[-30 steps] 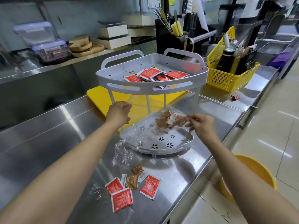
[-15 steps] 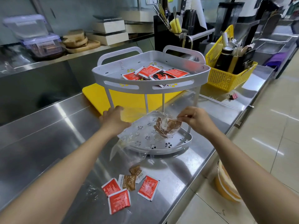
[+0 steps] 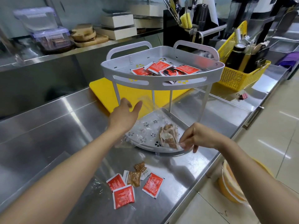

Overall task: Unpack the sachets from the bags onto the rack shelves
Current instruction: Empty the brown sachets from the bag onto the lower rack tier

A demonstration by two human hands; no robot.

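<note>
A grey two-tier corner rack [image 3: 161, 81] stands on the steel counter. Several red sachets [image 3: 158, 67] lie on its upper shelf. On the lower shelf [image 3: 161, 150] a clear plastic bag [image 3: 144, 126] lies spread out, with a clump of brown sachets [image 3: 168, 136] at its right end. My left hand [image 3: 124, 115] hovers over the bag's left end with fingers apart, holding nothing. My right hand [image 3: 197, 136] pinches the bag's edge right beside the brown sachets. Three red sachets [image 3: 123, 197] and some brown sachets [image 3: 134, 176] lie loose on the counter in front.
A yellow cutting board [image 3: 103, 91] lies behind the rack. A yellow basket [image 3: 234, 75] with bottles stands to the right. A crumpled clear bag [image 3: 97, 185] sits near the loose sachets. Stacked yellow bowls [image 3: 229, 185] sit below the counter's front edge [image 3: 191, 194].
The bag with the brown sachets came down from above the lower shelf onto it. My left hand went from a closed fist to spread fingers, and my right hand dropped toward the shelf's front rim.
</note>
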